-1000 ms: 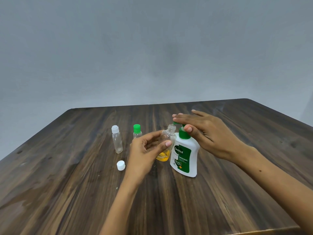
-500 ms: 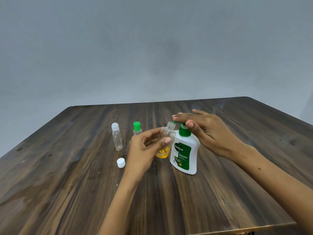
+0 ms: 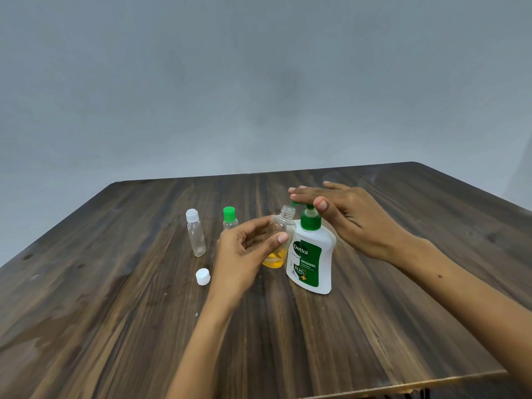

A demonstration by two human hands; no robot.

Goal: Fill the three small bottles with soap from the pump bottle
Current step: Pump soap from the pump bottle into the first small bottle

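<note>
A white pump bottle [image 3: 312, 260] with a green label and green pump stands mid-table. My right hand [image 3: 342, 217] lies flat on the pump head, fingers straight. My left hand [image 3: 244, 249] grips an uncapped clear small bottle [image 3: 280, 234], tilted, its mouth under the green spout; orange soap sits in its bottom. A clear small bottle with a white cap [image 3: 195, 233] stands to the left. Partly hidden behind my left hand is a small bottle with a green cap [image 3: 229, 217].
A loose white cap [image 3: 202, 276] lies on the dark wooden table [image 3: 115, 312] in front of the white-capped bottle. The table's near edge shows at lower right. A plain grey wall is behind.
The pump head and my right hand have risen, showing more of the green pump neck. My left hand keeps the small bottle at the spout.
</note>
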